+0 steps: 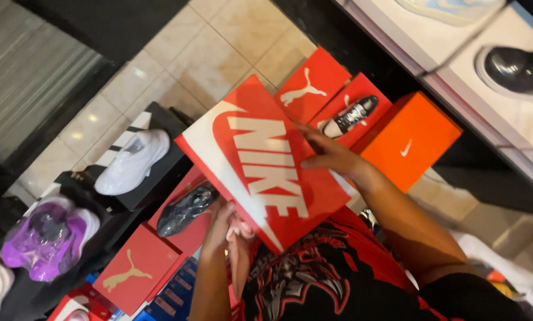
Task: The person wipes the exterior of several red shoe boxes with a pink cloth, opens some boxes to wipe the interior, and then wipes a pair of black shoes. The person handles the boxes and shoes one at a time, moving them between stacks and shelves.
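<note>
I am pressing my right hand (329,153) flat, fingers spread, arm stretched out; my left hand (223,221) is curling upward, elbow bent.

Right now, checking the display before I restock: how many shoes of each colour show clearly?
White shoe: 1
Purple shoe: 1
Black shoe: 2
Black-and-white shoe: 1
Total: 5, leaving out pale ones barely in frame.

Beige glossy floor tiles (219,53) at 12 o'clock, ceiling-light glare; dark wall panel (34,89) at 10; white display shelf (516,113) at 2.
</note>
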